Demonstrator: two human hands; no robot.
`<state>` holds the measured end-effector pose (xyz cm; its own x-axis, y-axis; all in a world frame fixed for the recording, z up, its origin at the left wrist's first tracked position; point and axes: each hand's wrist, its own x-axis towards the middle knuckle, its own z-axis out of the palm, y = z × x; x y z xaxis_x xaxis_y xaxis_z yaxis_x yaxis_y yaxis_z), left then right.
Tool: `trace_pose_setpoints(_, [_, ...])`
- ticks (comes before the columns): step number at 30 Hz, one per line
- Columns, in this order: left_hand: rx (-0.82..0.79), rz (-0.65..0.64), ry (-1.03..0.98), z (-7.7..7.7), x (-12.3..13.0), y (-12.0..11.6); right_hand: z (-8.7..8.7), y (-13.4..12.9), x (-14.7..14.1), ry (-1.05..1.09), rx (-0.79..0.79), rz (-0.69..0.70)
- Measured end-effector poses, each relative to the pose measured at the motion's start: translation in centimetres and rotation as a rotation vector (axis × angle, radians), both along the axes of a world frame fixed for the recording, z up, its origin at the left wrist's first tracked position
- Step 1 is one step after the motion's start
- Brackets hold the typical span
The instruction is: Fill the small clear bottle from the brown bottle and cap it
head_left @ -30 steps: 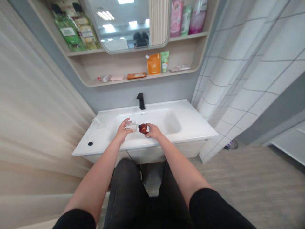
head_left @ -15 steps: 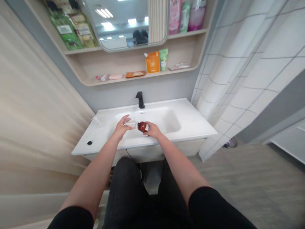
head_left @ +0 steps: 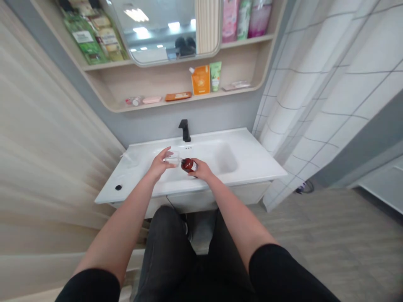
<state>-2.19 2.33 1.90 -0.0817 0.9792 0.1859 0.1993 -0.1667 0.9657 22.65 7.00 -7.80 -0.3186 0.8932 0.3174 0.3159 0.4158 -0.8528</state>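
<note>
A small amber bottle (head_left: 188, 165) was held nearly level above the sink, its narrow neck almost touching a small clear container (head_left: 173, 158) just to its left. The right hand (head_left: 201, 170) was closed around the bottle's body, while the left hand (head_left: 159, 163) gripped the container, fingers curled over it. From across the room, nobody could tell whether anything had passed between them; no liquid showed. Below them lay the white sink top (head_left: 252, 162), with a black faucet (head_left: 185, 131) behind. Higher up, a wooden shelf (head_left: 239, 75) carried an orange pouch (head_left: 200, 79) and a green tube (head_left: 215, 76)
</note>
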Motion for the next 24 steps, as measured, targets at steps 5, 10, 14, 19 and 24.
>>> trace_pose_setpoints(5, [0.007,-0.011,0.071,1.2,0.2,0.4,0.0,0.1,0.0,0.029,0.003,-0.003])
trace_pose_setpoints(10, [0.020,-0.032,0.164,2.6,0.6,0.9,0.3,-0.1,0.1,0.068,-0.002,0.014])
trace_pose_setpoints(14, [0.022,-0.048,0.223,3.3,0.8,1.2,0.4,-0.2,0.2,0.085,-0.017,0.014])
trace_pose_setpoints(19, [0.038,-0.056,0.243,3.9,1.0,1.2,0.5,-0.3,0.2,0.103,-0.016,0.016])
trace_pose_setpoints(24, [0.045,-0.067,0.268,4.2,1.1,1.4,0.5,-0.2,0.1,0.120,-0.015,0.017])
